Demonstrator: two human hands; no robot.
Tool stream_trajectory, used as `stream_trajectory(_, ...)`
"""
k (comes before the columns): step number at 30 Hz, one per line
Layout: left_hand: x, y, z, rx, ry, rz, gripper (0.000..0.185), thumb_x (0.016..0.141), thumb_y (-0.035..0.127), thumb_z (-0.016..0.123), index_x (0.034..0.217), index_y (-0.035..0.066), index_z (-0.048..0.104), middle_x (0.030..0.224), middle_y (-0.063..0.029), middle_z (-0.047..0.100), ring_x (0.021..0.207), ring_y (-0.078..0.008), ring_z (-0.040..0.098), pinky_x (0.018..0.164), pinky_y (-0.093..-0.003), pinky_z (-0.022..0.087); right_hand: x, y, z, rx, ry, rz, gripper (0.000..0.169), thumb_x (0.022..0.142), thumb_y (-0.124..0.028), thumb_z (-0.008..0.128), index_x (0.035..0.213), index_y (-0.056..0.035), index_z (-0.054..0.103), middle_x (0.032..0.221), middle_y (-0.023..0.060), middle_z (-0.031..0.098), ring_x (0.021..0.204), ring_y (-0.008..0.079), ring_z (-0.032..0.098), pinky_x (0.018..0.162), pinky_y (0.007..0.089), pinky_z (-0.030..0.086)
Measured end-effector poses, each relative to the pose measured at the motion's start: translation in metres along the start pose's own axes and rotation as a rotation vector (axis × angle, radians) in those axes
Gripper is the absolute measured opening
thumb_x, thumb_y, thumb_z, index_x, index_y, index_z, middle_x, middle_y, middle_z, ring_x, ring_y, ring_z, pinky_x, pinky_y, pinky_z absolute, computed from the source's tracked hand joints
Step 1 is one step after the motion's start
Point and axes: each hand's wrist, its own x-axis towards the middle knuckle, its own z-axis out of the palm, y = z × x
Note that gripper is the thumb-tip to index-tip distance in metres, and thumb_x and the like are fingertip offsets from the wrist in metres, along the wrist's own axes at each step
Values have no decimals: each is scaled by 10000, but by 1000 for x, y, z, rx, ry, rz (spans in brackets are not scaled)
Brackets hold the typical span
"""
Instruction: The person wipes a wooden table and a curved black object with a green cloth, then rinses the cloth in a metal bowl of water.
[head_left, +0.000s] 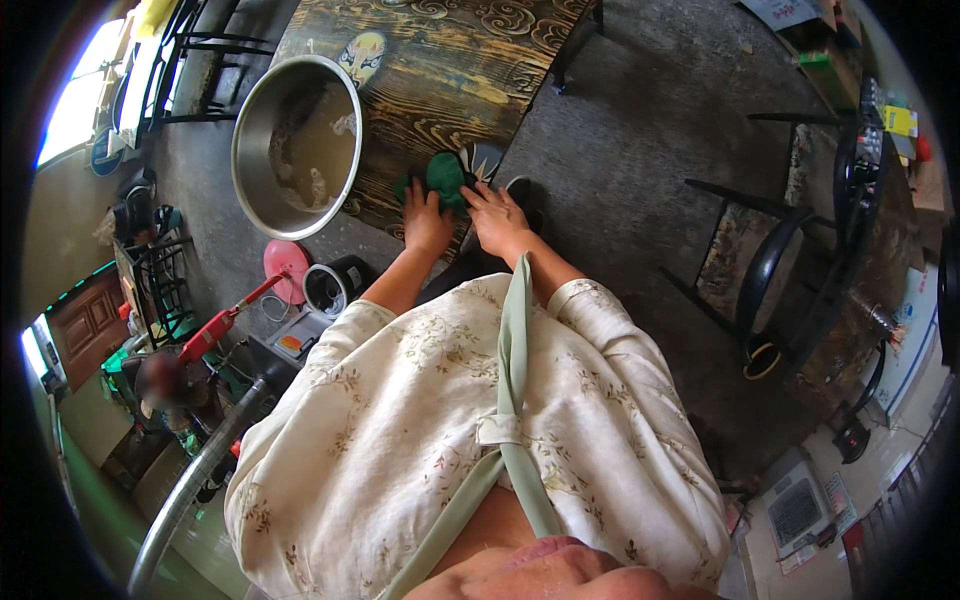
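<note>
A bunched green cloth (447, 178) lies at the near end of a carved wooden table (442, 90). My left hand (427, 225) holds its left side, with a smaller part of green fabric showing beyond the fingertips. From the right, my right hand (496, 220) has its fingers on the cloth's edge, beside a painted dark-and-white motif (482, 161) on the tabletop. The undersides of both hands are hidden. To the left of the cloth stands a large metal basin (247, 150) with cloudy brown water (319, 150) and some foam.
A painted mask design (363, 58) is on the table behind the basin. At left are a red pedestal fan (217, 330), a dark bin (334, 289) and a metal pipe (202, 472). Dark chairs (765, 277) stand at right, on grey floor (622, 150).
</note>
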Motion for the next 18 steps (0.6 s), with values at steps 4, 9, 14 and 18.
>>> stream_trajectory(4, -1, -2, 2, -5, 39, 21, 375, 847, 190, 696, 1150, 28, 544, 1553, -303, 288, 1422, -521, 270, 1093, -609, 326, 2, 5, 3, 19, 30, -44, 343, 889, -176, 589, 1196, -65, 694, 1584, 16, 355, 1489, 247, 267, 1198, 517, 242)
stream_trajectory(9, -1, 2, 1, -19, 67, 6, 368, 843, 186, 700, 1131, 23, 540, 1563, -287, 274, 1431, -518, 258, 1078, -657, 310, 7, 16, 2, -64, 41, -136, 364, 863, -244, 665, 1181, -72, 704, 1567, 19, 375, 1464, 243, 306, 1175, 532, 274)
stream_trajectory(14, 10, 21, -3, -38, 68, -111, 350, 834, 173, 705, 1110, 32, 541, 1568, -270, 272, 1438, -510, 248, 1080, -689, 281, 22, 38, -23, -67, 24, -206, 324, 882, -240, 652, 1160, -86, 718, 1557, 4, 397, 1454, 237, 325, 1178, 516, 267)
stream_trajectory(18, 30, 41, -6, -82, 146, -174, 337, 817, 172, 716, 1078, 46, 544, 1564, -259, 289, 1445, -495, 246, 1082, -697, 271, 41, 60, -51, -12, 34, -251, 321, 973, -173, 476, 1124, -53, 733, 1524, -16, 453, 1427, 238, 380, 1186, 529, 246)
